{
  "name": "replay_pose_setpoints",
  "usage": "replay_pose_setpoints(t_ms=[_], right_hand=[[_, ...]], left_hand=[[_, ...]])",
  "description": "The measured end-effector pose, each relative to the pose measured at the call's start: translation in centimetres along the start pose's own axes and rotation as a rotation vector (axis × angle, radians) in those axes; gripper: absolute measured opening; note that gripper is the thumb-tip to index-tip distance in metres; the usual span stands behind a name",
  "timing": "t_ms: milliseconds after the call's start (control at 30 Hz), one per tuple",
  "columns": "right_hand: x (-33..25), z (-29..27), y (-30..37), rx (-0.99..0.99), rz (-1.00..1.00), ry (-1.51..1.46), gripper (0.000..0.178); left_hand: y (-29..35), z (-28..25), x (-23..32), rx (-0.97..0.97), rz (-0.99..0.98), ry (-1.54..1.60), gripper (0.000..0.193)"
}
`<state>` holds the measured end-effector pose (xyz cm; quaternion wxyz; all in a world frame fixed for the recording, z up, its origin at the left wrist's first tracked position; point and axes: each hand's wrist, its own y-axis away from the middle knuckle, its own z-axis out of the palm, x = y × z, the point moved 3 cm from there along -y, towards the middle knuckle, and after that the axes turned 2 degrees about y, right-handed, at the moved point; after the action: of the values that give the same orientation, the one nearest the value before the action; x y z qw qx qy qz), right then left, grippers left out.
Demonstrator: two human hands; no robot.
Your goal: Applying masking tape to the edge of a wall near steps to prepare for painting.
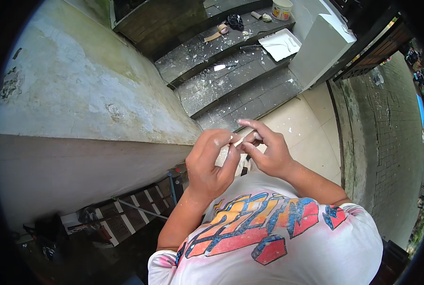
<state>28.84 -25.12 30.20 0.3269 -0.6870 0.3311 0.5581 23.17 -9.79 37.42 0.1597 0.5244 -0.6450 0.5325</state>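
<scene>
My left hand (208,162) and my right hand (272,151) meet in front of my chest, both dotted with white specks. Between their fingertips is a small whitish piece (239,142), too small and too covered to tell its kind. The left thumb and index finger pinch it from one side, while the right thumb and fingers close on the other. My right index finger sticks out above it.
Dark steps (240,85) spattered with white rise ahead. On them lie a white paint tray (281,45), a roll of tan tape (222,29), a black bag (236,22) and a bucket (282,9). A patchy wall (93,80) stands at left, a paved road (388,133) runs at right.
</scene>
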Motion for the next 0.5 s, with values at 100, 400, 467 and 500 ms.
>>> replay_pose_setpoints(t_ms=[100,400,467,500], right_hand=[[-0.5,-2.4,0.2,0.044,-0.046,0.138,0.064],[-9.4,-4.2,-1.7,-0.145,-0.779,0.397,0.029],[-10.2,-4.1,-2.0,-0.188,-0.746,0.365,0.027],[-10.7,-3.9,-2.4,-0.229,-0.706,0.325,0.026]], left_hand=[[0.1,-0.5,1.5,-0.067,0.128,-0.129,0.026],[0.9,0.0,1.7,-0.097,0.207,-0.134,0.033],[2.0,0.5,0.6,-0.029,0.138,0.052,0.049],[2.8,0.9,0.0,-0.014,0.144,0.039,0.049]])
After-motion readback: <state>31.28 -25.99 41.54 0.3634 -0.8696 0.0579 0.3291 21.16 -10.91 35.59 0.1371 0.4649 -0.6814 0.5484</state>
